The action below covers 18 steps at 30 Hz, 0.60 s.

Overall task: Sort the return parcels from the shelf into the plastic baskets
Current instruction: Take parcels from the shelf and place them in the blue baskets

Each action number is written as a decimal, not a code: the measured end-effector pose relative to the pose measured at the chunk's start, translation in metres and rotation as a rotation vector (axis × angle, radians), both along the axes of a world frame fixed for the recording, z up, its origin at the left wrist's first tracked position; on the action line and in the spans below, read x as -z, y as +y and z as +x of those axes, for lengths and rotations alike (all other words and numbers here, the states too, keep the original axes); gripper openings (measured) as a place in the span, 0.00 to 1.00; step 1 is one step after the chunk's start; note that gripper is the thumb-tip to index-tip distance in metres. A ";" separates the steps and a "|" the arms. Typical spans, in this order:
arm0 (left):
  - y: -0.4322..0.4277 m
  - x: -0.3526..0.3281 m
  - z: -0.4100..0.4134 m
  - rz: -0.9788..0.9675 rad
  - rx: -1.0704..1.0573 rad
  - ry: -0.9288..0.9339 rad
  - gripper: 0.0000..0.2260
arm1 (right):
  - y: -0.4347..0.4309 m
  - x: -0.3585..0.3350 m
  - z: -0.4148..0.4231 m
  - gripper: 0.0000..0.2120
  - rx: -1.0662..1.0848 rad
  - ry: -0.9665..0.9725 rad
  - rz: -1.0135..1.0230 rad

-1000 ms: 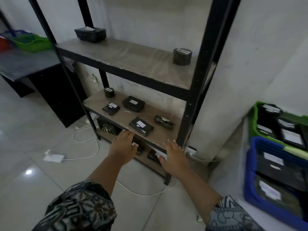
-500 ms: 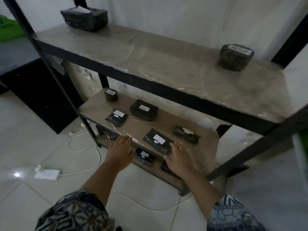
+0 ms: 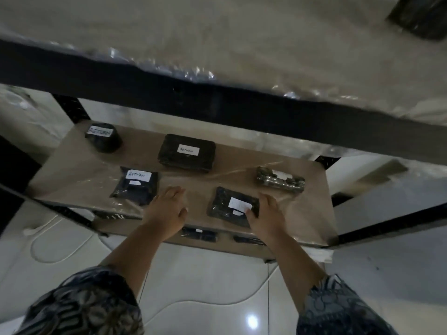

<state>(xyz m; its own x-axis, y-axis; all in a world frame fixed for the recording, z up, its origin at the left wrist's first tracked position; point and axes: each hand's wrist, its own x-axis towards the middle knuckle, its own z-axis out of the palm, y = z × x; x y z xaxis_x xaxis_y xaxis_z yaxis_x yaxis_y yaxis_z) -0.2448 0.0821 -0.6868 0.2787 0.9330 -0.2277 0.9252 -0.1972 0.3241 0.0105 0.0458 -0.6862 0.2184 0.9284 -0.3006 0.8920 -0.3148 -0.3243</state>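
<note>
Parcels wrapped in dark plastic are lying on the middle shelf (image 3: 79, 165) of a black metal rack, each one carrying a white label. A round parcel (image 3: 104, 141) marked RETURN is sitting at the back left, a boxy parcel (image 3: 186, 153) is resting near the back centre, a flat pouch (image 3: 135, 187) is lying at the front left, and a narrow parcel (image 3: 280, 182) is lying towards the right. A flat parcel (image 3: 229, 206) is lying at the front, between the two hands. The left hand (image 3: 167, 213) is reaching over the front edge of the shelf with its fingers straight and together, holding nothing, just right of the pouch. The right hand (image 3: 268, 216) is stretching forward with straight fingers beside the flat parcel, its thumb lying against the parcel's right edge and not curling round it. Two more dark parcels (image 3: 199, 234) are showing on the lower shelf, under the wrists. The upper shelf (image 3: 242, 44), covered in clear film, is filling the top of the view. A white cable (image 3: 48, 243) is trailing across the tiled floor.
</note>
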 end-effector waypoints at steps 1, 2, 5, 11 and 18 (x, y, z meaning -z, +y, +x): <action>0.006 0.014 0.002 -0.006 0.021 -0.001 0.25 | 0.006 0.012 0.000 0.29 0.017 -0.018 0.010; 0.011 0.027 0.003 -0.006 0.036 0.001 0.25 | 0.011 0.021 -0.001 0.28 0.026 -0.039 0.023; 0.022 0.062 0.002 0.026 0.023 -0.012 0.25 | 0.020 0.048 -0.004 0.31 0.018 -0.065 0.054; 0.031 0.102 -0.006 0.192 0.020 -0.020 0.24 | 0.006 0.079 0.004 0.39 -0.012 -0.056 0.266; 0.028 0.114 -0.010 0.275 0.068 -0.003 0.27 | -0.010 0.090 0.023 0.41 -0.178 -0.009 0.343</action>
<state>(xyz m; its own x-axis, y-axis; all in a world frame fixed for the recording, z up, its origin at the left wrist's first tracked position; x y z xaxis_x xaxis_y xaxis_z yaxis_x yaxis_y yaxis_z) -0.2548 0.1103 -0.8008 0.3434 0.9386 0.0318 0.9060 -0.3400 0.2522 0.0339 0.0356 -0.7765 0.0461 0.9983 0.0352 0.9262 -0.0295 -0.3759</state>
